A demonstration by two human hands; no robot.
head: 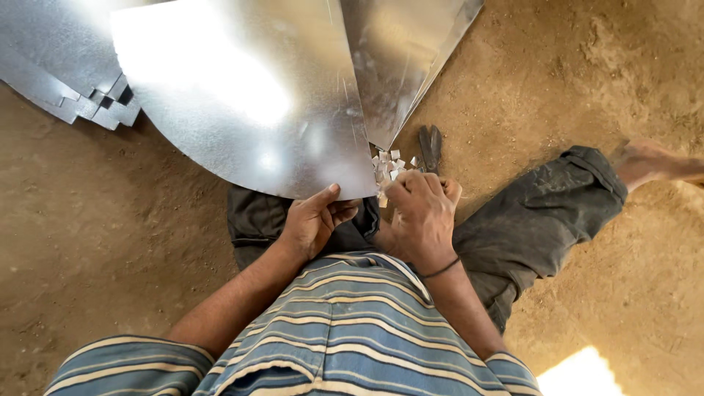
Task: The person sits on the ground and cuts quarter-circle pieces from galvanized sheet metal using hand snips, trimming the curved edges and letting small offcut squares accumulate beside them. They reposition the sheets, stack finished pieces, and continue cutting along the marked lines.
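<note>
My left hand (315,218) pinches the near curved edge of a large shiny sheet of galvanized metal (249,95) that lies over my lap and the dirt floor. My right hand (422,213) is closed around the handles of metal snips (430,147), whose dark blades poke out beyond my knuckles at the sheet's right corner. Small square metal offcuts (389,165) lie scattered just beyond that hand.
Another metal sheet (403,59) lies behind to the right, and a notched sheet (66,66) at the far left. My leg in dark trousers (543,213) stretches right, bare foot (649,163) on sandy ground (110,242).
</note>
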